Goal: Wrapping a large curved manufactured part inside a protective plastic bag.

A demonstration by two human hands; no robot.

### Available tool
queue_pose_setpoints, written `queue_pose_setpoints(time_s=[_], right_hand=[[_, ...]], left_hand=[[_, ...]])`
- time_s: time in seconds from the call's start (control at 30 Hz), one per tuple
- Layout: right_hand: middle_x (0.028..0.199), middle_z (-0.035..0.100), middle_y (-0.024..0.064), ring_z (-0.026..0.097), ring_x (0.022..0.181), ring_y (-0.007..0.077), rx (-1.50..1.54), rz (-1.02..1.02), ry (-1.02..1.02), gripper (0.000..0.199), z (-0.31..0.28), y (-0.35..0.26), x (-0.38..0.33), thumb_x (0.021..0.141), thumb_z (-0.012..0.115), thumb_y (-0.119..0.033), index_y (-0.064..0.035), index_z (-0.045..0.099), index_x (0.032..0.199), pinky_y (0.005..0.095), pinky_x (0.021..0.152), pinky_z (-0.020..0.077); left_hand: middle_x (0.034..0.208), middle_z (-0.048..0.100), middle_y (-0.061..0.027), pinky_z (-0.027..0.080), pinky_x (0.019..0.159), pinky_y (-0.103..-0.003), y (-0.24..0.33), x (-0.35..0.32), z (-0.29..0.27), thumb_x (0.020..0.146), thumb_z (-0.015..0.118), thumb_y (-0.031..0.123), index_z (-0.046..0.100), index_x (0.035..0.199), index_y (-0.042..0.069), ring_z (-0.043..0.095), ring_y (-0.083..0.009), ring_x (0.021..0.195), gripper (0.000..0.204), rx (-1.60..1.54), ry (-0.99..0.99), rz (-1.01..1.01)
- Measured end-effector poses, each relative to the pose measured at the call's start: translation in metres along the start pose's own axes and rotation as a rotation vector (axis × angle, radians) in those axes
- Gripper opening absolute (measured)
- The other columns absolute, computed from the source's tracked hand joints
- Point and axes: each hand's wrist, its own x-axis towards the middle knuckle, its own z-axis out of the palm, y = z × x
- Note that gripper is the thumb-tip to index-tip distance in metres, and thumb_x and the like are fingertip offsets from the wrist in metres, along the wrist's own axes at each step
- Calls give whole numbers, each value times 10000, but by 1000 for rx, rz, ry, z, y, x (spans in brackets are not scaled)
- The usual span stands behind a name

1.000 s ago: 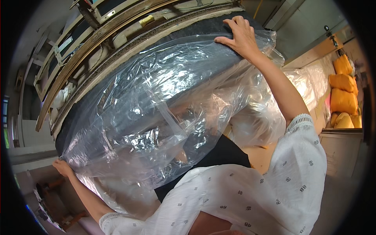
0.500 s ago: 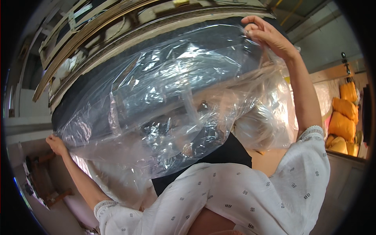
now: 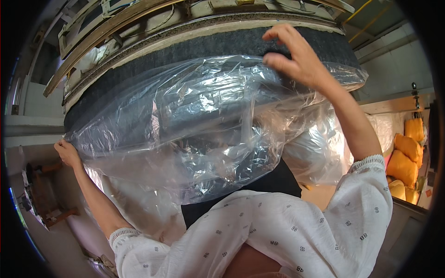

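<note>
A wide clear plastic sheet (image 3: 204,104) spreads wrinkled over a dark, felt-like surface (image 3: 227,42) and hangs toward my body. At the far left, my left hand (image 3: 68,153) is closed on the corner of the sheet, beside the dark surface's end. My right hand (image 3: 293,55) is raised over the far right part of the dark surface, just past the sheet's far edge. Its thumb and fingers are apart and curved, with nothing between them. A black cloth (image 3: 241,192) shows between the sheet and my white patterned shirt.
Beyond the dark surface runs a metal rail (image 3: 153,32) with wooden slats (image 3: 99,39) behind it. Several orange bundles (image 3: 402,167) are stacked at the right. A brown wooden frame (image 3: 46,197) stands low on the left. More crumpled clear plastic (image 3: 320,153) lies at right.
My right hand has let go of the sheet and opened, moving slightly left. The sheet's far edge has dropped nearer to me, baring more dark surface. My left hand keeps its grip.
</note>
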Motion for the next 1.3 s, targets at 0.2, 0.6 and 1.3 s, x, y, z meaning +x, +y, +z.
queue_pose_setpoints(time_s=[0.2, 0.6, 1.3], right_hand=[[911, 561, 53, 526, 841, 164, 89, 205, 115, 198, 24, -4, -34, 830, 607, -183, -68, 534, 974, 309, 749, 412], [950, 525, 64, 525, 818, 237, -166, 75, 32, 278, 7, -4, -38, 751, 687, -269, -70, 574, 909, 317, 712, 413], [650, 567, 65, 531, 576, 172, 174, 435, 51, 157, 5, -8, -63, 770, 664, -187, -39, 615, 793, 282, 549, 409]], left_hand=[[1041, 610, -167, 424, 798, -453, 5, 3, 5, 885, 437, 371, 511, 1037, 88, 560, -396, 949, 329, -55, 6, 25], [1019, 612, -152, 421, 789, -446, -11, 12, 12, 889, 441, 334, 510, 1021, 86, 563, -379, 942, 289, -75, 51, 87], [989, 604, -135, 444, 782, -323, -103, 64, 3, 884, 557, 253, 551, 1009, -30, 566, -231, 863, 309, -549, 141, 133]])
